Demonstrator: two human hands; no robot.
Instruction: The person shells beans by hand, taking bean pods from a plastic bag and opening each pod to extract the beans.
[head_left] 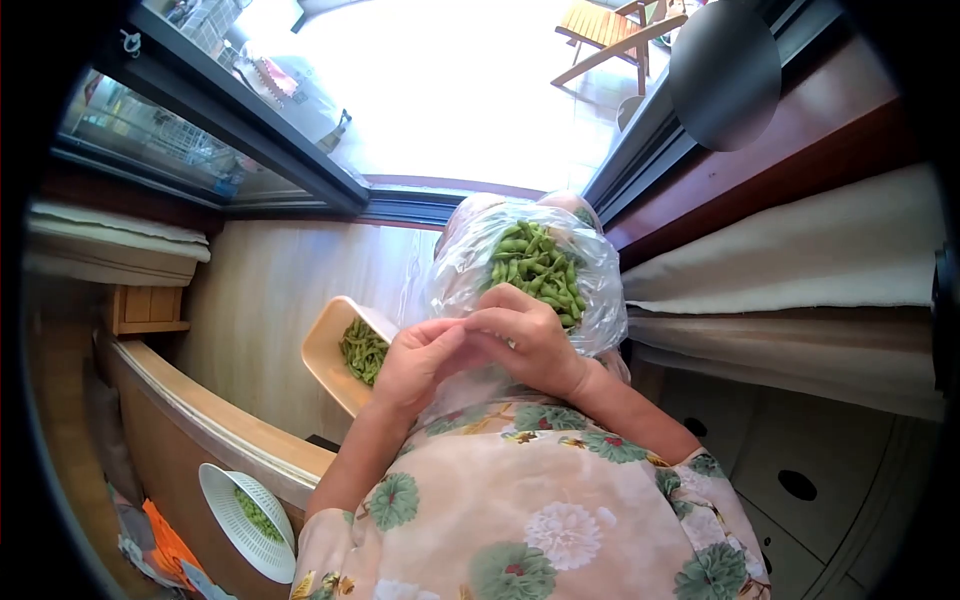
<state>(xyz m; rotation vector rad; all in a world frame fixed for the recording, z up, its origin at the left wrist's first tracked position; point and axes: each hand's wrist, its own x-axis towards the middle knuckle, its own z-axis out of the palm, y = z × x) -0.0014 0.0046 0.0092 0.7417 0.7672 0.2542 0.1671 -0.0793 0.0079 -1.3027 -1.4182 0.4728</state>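
Observation:
Green bean pods [535, 262] fill a clear plastic bag [460, 265] that lies open on the lap. Just over the bag's near side, my left hand [425, 358] and my right hand [525, 338] meet, thumbs and fingers pinched together at the fingertips. Whatever they hold between them is too small and hidden to make out. To the left of my left hand stands an orange-beige bin [325, 350] with more green pods or shells [362, 350] inside.
At the lower left, a white slotted basket [225, 500] holds small green beans [258, 515] on a wooden surface. Curtains [800, 250] hang at the right. A sliding door frame [250, 110] and a wooden chair [605, 25] are ahead.

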